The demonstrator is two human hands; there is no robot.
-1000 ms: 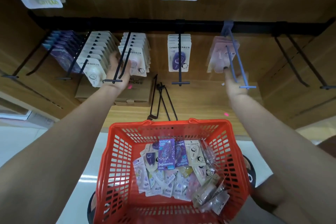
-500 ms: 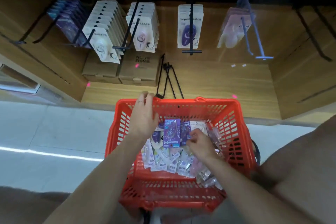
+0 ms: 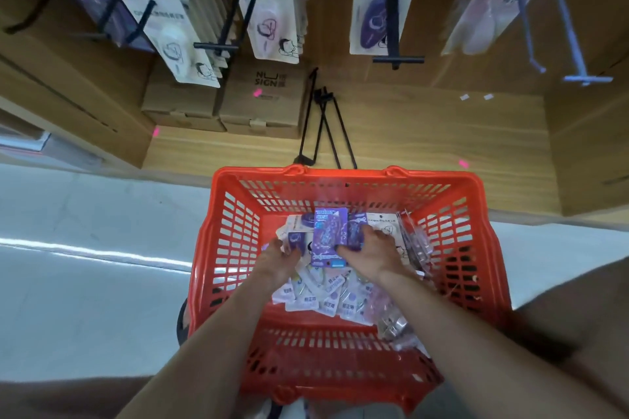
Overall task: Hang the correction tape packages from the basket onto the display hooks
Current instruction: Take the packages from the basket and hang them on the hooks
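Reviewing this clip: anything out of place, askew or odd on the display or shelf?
Yes. Loose black display hooks lie unmounted on the wooden shelf beside the cardboard boxes, rather than on the rail. The packages lie jumbled in the red basket, expected for this restocking.

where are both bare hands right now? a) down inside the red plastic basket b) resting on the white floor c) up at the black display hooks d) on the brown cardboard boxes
a: the left hand and right hand are down in the red plastic basket, among the correction tape packages, at a purple carded package.
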